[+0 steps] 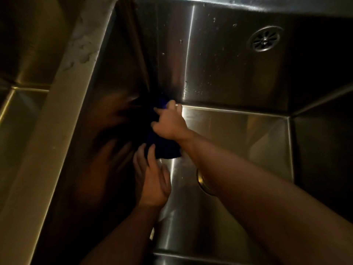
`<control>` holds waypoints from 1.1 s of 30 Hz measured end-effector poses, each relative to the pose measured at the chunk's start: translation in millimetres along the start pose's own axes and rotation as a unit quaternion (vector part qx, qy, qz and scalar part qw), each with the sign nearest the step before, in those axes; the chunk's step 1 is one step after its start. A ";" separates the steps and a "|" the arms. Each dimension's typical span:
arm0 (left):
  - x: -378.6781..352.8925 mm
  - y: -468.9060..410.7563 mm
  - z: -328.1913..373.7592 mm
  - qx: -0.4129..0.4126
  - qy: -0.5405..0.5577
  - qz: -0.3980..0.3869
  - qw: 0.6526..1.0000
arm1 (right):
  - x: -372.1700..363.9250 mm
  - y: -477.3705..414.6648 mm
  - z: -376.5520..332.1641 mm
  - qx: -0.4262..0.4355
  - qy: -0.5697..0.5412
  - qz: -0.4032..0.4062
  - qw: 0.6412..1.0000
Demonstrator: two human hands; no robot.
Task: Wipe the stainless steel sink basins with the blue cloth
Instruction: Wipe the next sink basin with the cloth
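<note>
Large stainless steel sink basin (238, 131) has droplets on its back wall, so you look partway; second basin (28, 54) unjudgeable. Dark blue cloth (164, 148) sits in the far-left corner. Your right hand (170, 123) presses it with fingers spread, and your left hand (152, 180) is flat, fingertips touching its edge.

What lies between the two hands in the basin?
The blue cloth: the right hand rests on its upper end and the left hand touches its lower edge. The head view shows this.
</note>
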State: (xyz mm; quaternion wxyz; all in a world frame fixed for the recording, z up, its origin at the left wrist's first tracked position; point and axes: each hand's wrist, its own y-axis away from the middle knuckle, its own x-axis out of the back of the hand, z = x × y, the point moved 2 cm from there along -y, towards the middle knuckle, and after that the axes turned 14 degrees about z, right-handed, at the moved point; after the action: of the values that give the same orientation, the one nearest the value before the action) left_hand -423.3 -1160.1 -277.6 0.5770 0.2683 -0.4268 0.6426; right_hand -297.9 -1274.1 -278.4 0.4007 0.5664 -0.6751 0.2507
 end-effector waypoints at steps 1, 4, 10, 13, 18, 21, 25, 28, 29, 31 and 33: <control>-2.2 -12.6 6.0 -0.002 -0.003 0.005 1.000 | 11.5 3.1 11.9 -0.034 -0.086 0.014 0.996; -25.4 -59.5 19.8 -0.049 -0.068 -0.058 0.995 | 47.7 36.2 57.5 -0.121 -0.175 0.156 0.965; -56.8 -98.4 24.4 -0.149 -0.261 -0.227 0.927 | 69.2 107.5 138.5 -0.206 -0.118 0.150 0.960; -41.1 -74.1 26.6 -0.133 -0.277 -0.258 0.916 | 75.5 123.5 150.8 -0.211 -0.110 0.125 0.963; 2.3 7.4 25.1 -0.110 -0.263 -0.420 0.861 | 76.1 137.1 144.3 -0.231 -0.118 0.072 0.963; 17.0 44.4 21.8 -0.065 -0.250 -0.525 0.811 | 73.3 146.7 131.0 -0.216 -0.104 0.036 0.970; 30.1 74.7 32.2 -0.086 -0.230 -0.627 0.739 | 76.2 159.1 117.8 -0.186 -0.115 0.007 0.976; 32.1 84.4 38.9 -0.095 -0.224 -0.663 0.708 | 76.5 166.8 117.6 -0.212 -0.124 -0.046 0.968; 32.3 82.7 41.8 -0.101 -0.222 -0.681 0.691 | 77.2 169.8 118.6 -0.242 -0.144 -0.067 0.957; 35.4 74.9 54.5 -0.109 -0.174 -0.720 0.663 | 86.4 175.0 114.9 -0.345 -0.251 -0.120 0.897; 37.4 65.0 67.2 -0.069 -0.077 -0.736 0.669 | 98.9 184.5 108.2 -0.465 -0.338 -0.191 0.795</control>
State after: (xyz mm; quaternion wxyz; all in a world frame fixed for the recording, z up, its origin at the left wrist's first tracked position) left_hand -503.5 -1196.6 -228.8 0.8446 0.5033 -0.1770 -0.0448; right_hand -507.6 -1372.6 -235.4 0.4020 0.4778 -0.6810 -0.3827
